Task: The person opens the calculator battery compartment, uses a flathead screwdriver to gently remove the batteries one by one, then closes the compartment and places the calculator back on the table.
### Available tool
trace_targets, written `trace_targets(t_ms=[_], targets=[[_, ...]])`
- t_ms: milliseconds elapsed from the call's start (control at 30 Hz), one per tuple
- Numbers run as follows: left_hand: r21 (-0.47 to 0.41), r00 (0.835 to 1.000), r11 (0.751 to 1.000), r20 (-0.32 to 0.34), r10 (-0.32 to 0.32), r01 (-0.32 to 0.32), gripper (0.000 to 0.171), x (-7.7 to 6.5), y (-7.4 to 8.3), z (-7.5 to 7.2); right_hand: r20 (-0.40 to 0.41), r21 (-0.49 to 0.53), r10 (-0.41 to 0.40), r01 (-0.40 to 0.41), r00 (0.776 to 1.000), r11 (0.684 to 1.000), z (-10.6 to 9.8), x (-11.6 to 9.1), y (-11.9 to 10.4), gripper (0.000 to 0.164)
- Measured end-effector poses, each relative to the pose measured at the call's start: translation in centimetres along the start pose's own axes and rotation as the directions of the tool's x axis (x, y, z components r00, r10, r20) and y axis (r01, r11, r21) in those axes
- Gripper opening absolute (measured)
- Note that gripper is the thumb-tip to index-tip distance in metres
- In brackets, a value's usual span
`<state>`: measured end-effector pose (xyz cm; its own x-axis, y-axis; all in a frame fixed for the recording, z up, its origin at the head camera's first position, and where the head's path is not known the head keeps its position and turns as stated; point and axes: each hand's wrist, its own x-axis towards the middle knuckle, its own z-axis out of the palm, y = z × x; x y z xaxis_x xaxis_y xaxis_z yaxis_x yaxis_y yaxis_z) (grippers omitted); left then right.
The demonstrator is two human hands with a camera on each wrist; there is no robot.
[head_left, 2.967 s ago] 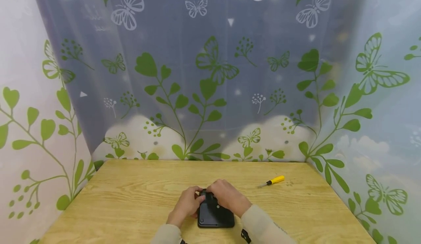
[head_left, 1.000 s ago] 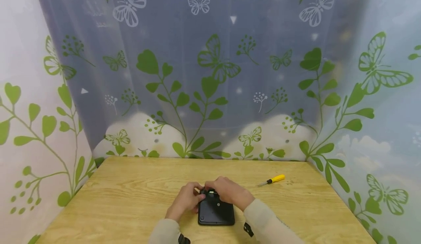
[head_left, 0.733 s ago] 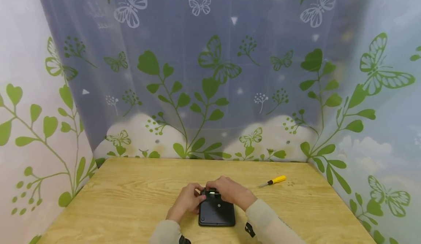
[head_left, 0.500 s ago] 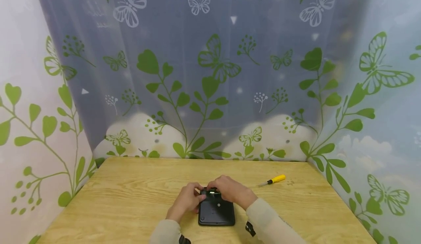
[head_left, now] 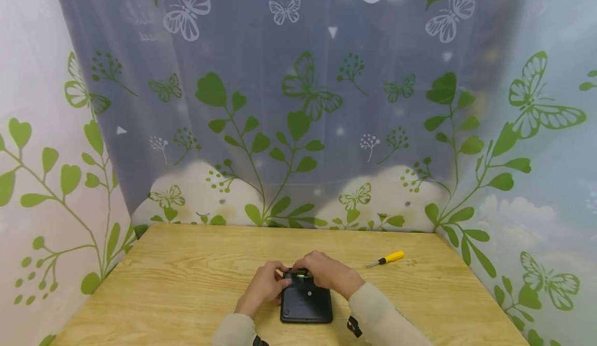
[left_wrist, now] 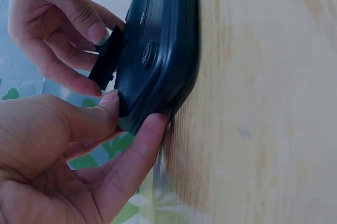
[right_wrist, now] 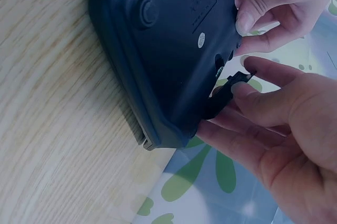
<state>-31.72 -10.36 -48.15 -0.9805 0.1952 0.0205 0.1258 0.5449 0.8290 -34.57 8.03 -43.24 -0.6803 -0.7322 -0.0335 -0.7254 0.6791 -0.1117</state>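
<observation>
A black desk calculator (head_left: 306, 307) lies back side up on the table, with round rubber feet and a small pale sticker on its back. My left hand (head_left: 264, 287) grips its far left corner, thumb on top and fingers along the side. At the far edge my right hand (head_left: 326, 272) pinches a small black battery cover (right_wrist: 225, 97) between thumb and fingers. In the left wrist view the battery cover (left_wrist: 108, 58) stands tilted up from the calculator's back. A shiny bit shows in the battery compartment (head_left: 302, 273); the fingers hide much of it.
A screwdriver (head_left: 391, 257) with a yellow and black handle lies on the wooden table (head_left: 196, 273), beyond the right hand to the right. A patterned curtain (head_left: 298, 40) rises behind the table's far edge, and similar cloth hangs at both sides.
Three seconds ago the right hand covered the calculator's far edge. The battery cover has since been raised, showing a shiny bit in the compartment. The left hand keeps its grip.
</observation>
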Motion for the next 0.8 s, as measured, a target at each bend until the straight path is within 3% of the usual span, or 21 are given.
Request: trace_targets(t_ms=[300,800], targets=[[-0.002,1.000,1.000,0.010,-0.015,0.015,0.027,0.07,-0.03,-0.10,-0.012,-0.028,-0.028,0.027,1.000,0.999,0.04,0.01,-0.18,0.043],[-0.002,1.000,1.000,0.015,-0.018,0.018,0.028,0.02,-0.10,-0.18,-0.016,0.009,-0.056,0.056,0.998,0.998,-0.53,-0.11,0.02,0.040]])
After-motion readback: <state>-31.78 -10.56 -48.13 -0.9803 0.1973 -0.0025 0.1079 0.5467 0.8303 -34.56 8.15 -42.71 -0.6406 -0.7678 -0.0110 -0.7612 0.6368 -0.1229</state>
